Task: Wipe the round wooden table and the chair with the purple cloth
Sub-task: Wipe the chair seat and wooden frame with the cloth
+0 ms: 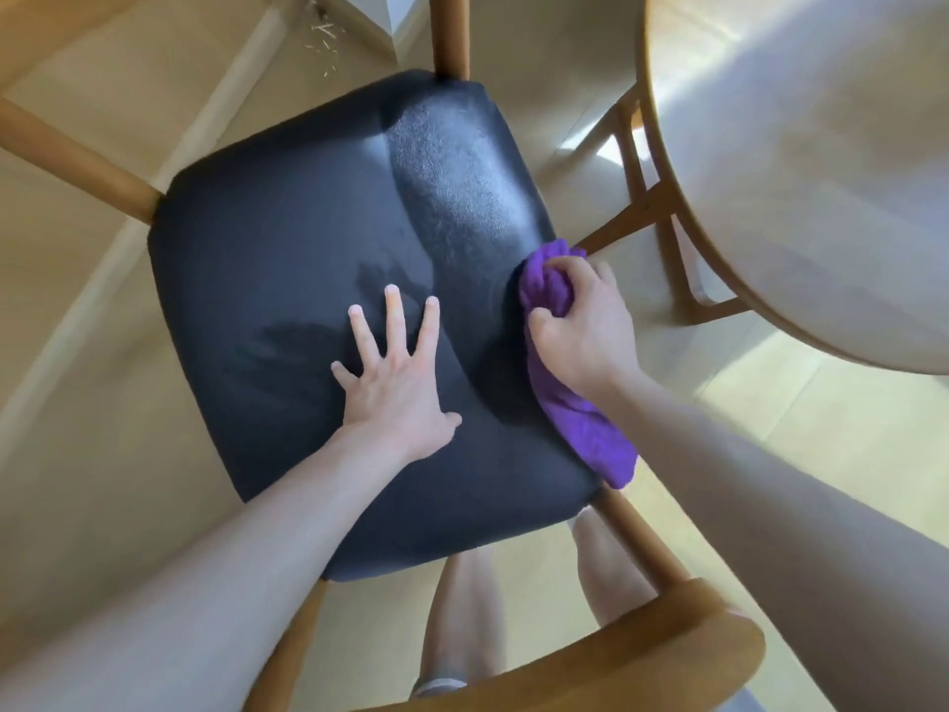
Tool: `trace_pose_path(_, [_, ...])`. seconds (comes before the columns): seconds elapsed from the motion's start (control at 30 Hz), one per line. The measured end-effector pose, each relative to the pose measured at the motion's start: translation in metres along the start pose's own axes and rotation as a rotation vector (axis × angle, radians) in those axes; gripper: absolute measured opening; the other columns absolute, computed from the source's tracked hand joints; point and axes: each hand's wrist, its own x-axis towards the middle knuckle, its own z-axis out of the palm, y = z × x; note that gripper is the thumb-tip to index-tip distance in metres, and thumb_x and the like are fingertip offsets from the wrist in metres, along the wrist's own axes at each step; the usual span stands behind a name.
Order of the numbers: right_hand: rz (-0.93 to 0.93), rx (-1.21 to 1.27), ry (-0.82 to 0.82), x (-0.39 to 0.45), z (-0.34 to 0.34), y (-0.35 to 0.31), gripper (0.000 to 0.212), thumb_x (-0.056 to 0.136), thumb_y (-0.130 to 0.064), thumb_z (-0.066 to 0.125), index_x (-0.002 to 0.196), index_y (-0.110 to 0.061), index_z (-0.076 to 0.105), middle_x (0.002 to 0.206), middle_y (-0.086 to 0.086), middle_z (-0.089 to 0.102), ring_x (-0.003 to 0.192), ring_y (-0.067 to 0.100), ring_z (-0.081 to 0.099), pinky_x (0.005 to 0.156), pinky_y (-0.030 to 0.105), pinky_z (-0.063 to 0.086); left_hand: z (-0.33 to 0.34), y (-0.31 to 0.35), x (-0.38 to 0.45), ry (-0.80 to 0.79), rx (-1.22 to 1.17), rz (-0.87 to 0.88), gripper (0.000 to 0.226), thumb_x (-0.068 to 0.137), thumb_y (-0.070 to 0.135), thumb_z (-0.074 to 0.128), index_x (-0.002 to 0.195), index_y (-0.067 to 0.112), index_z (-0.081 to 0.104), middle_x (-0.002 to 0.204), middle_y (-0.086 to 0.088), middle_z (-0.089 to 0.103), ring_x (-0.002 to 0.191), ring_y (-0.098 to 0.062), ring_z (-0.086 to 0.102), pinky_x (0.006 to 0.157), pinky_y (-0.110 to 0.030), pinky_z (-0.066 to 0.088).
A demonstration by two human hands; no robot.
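Note:
I look straight down on the chair's black padded seat [287, 238], framed by light wooden legs and rails. My left hand [395, 372] lies flat on the seat near its middle, fingers spread and straight. My right hand [580, 326] grips the bunched purple cloth [585, 429] against the seat's right edge; part of the cloth trails down past that edge. Damp streaks show on the seat to the left of my left hand. The round wooden table [801, 161] fills the upper right.
The chair's curved wooden backrest [642, 655] crosses the bottom of the view, with my legs and a foot seen through it. The table's wooden legs [652, 208] stand just right of the seat. Pale floor surrounds the chair, with small debris at the top left.

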Motion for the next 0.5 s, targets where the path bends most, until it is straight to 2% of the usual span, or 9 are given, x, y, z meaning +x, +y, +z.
trace_pose_path(0.03, [0.005,-0.004,-0.047,0.006,0.004,-0.005,0.04,0.08,-0.018,0.06,0.119,-0.022,0.055,0.116,-0.001,0.045,0.082,0.019,0.043,0.075,0.027,0.034,0.003,0.002,0.0,-0.024,0.014,-0.006,0.146,0.069,0.06,0.086,0.155,0.036,-0.029,0.158,-0.001,-0.046,0.151,-0.048,-0.024,0.111,-0.075,0.028])
trace_pose_path(0.1, [-0.078,-0.149,-0.185,-0.001,0.012,-0.004,0.045,0.08,-0.019,0.06,0.122,-0.023,0.047,0.125,0.003,0.041,0.077,0.032,0.046,0.069,0.033,0.037,0.006,0.004,0.003,-0.043,0.048,-0.027,0.159,0.059,0.066,0.09,0.153,0.034,-0.034,0.157,-0.003,-0.047,0.15,-0.05,-0.025,0.11,-0.075,0.027])
trace_pose_path(0.17, [-0.223,-0.376,-0.35,-0.029,0.015,0.015,0.047,0.08,-0.021,0.059,0.124,-0.025,0.042,0.126,0.003,0.038,0.067,0.035,0.047,0.057,0.033,0.032,0.007,0.006,0.004,-0.04,0.079,-0.047,0.162,0.056,0.068,0.09,0.152,0.033,-0.036,0.157,-0.005,-0.047,0.15,-0.051,-0.025,0.111,-0.075,0.028])
trace_pose_path(0.23, [-0.342,-0.536,-0.513,-0.059,0.01,0.04,0.045,0.082,-0.022,0.056,0.124,-0.028,0.041,0.12,0.0,0.037,0.063,0.034,0.047,0.054,0.033,0.032,0.007,0.007,0.003,-0.036,0.092,-0.059,0.162,0.056,0.069,0.09,0.152,0.033,-0.036,0.157,-0.005,-0.047,0.151,-0.051,-0.023,0.112,-0.074,0.029])
trace_pose_path(0.33, [-0.34,-0.541,-0.656,-0.076,-0.007,0.063,0.021,0.079,-0.018,0.053,0.094,-0.031,0.044,0.098,-0.009,0.038,0.069,0.032,0.053,0.06,0.034,0.037,0.003,0.011,-0.001,-0.031,0.089,-0.084,0.162,0.057,0.067,0.09,0.153,0.034,-0.035,0.158,-0.004,-0.046,0.152,-0.049,-0.022,0.115,-0.07,0.029])
trace_pose_path(0.4, [-0.261,-0.426,-0.621,-0.065,-0.018,0.069,0.015,0.075,-0.018,0.054,0.081,-0.029,0.046,0.088,-0.009,0.043,0.077,0.031,0.057,0.061,0.032,0.036,0.001,0.018,-0.003,-0.01,0.067,-0.12,0.161,0.058,0.061,0.093,0.154,0.034,-0.033,0.161,-0.003,-0.042,0.154,-0.047,-0.019,0.117,-0.066,0.03])
trace_pose_path(0.5, [-0.176,-0.156,-0.312,-0.024,-0.036,0.063,0.021,0.074,-0.023,0.059,0.095,-0.027,0.055,0.092,-0.007,0.046,0.079,0.024,0.052,0.067,0.031,0.038,0.002,0.029,-0.009,0.03,0.011,-0.17,0.155,0.061,0.046,0.097,0.158,0.033,-0.023,0.165,0.001,-0.033,0.156,-0.041,-0.012,0.118,-0.059,0.034])
